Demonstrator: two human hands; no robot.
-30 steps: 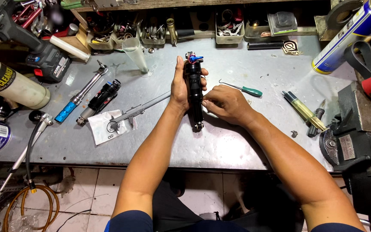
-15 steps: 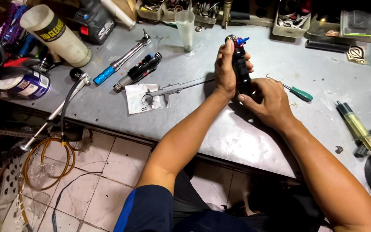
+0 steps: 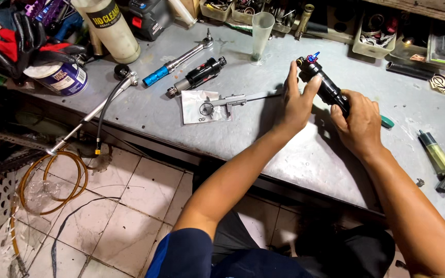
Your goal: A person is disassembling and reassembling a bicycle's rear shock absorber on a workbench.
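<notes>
Black anodised metal is what we have between our hands: a rear bicycle shock absorber (image 3: 325, 85), held tilted just above the grey bench (image 3: 305, 154), right of centre. Our left hand (image 3: 295, 100) cups its far end with fingers spread narrow along the body, thumb near the blue and red adjuster knobs. Our right hand (image 3: 359, 121) wraps closed around the near end.

We judge it dense and stiff for its bulk, with no give under the fingers. The smooth body may be oily and slippery, so the firm grip belongs on the thick barrel, not on the small knobs, which look delicate.

Left of it on the bench lie a steel vernier caliper (image 3: 233, 99) on a clear plastic bag (image 3: 194, 109), a second black shock (image 3: 199, 76) and a blue-handled ratchet wrench (image 3: 173, 66). A green-handled screwdriver (image 3: 386, 122) peeks out behind our right hand.
</notes>
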